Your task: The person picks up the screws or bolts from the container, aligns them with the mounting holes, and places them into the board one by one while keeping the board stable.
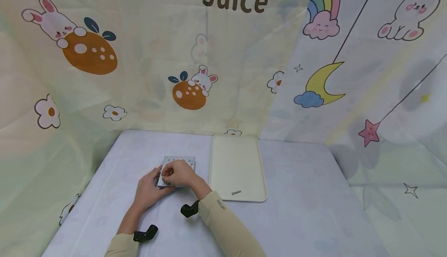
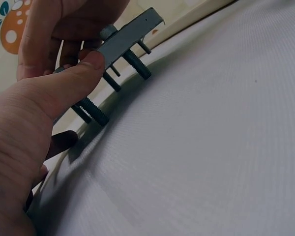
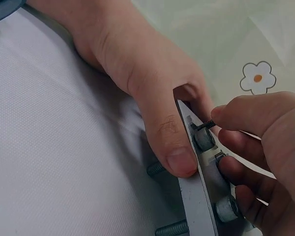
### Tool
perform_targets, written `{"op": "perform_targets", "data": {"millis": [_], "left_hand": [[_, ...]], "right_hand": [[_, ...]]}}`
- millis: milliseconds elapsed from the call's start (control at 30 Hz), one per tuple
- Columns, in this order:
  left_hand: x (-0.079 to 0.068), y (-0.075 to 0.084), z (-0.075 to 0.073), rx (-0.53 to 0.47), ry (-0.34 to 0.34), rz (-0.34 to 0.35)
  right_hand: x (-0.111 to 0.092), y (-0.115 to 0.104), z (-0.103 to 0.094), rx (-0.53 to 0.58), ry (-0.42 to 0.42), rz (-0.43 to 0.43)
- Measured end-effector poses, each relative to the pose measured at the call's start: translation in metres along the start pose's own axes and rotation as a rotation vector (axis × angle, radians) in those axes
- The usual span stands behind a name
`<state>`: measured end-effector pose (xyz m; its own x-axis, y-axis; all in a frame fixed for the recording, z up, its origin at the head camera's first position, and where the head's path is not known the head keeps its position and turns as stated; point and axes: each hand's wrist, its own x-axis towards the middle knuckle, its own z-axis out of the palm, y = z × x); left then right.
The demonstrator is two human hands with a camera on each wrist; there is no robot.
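A grey metal plate [image 1: 190, 161] with holes along its edge is on the left part of the table. My left hand [image 1: 148, 190] grips its near left side, thumb along the edge in the left wrist view. Several threaded bolts [image 2: 137, 64] stick out below the plate. Over its upper face, my right hand [image 1: 181, 173] pinches a small dark screw [image 3: 206, 125] between thumb and finger. The screw's tip is at the plate's surface, beside a round bolt head [image 3: 205, 139]; whether it sits in a hole I cannot tell.
To the right of the plate lies a cream tray [image 1: 237, 162], with one bolt [image 1: 236, 192] near its front edge. A white cloth [image 1: 297, 210] covers the table. Printed curtains [image 1: 146, 55] hang behind and at both sides.
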<state>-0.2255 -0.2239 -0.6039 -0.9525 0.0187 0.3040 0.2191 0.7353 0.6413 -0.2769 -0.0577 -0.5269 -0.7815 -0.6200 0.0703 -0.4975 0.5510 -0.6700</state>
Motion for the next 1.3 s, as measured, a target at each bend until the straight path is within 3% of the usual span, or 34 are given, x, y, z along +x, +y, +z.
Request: {"op": "perform_targets", "data": {"millis": [267,433,700,933,1167,1300], "left_hand": [[0.000,0.000,0.002,0.000,0.004,0.003],[0.003,0.004,0.001,0.013,-0.021,-0.030],[0.002,0.007,0.001,0.026,-0.023,-0.024],[-0.007,0.002,-0.002,0.030,-0.007,-0.011],[-0.004,0.004,-0.001,0.024,-0.017,-0.013],[-0.002,0.007,0.002,0.023,-0.035,-0.029]], "right_hand": [[-0.008,0.004,-0.010,0.070,0.034,-0.010],[-0.024,0.017,-0.033,0.066,0.076,0.002],[-0.073,0.050,-0.072,0.060,0.123,0.102],[-0.120,0.082,-0.078,0.043,0.178,0.130],[-0.155,0.109,-0.087,0.060,0.263,0.151],[-0.174,0.120,-0.091,0.050,0.261,0.196]]}}
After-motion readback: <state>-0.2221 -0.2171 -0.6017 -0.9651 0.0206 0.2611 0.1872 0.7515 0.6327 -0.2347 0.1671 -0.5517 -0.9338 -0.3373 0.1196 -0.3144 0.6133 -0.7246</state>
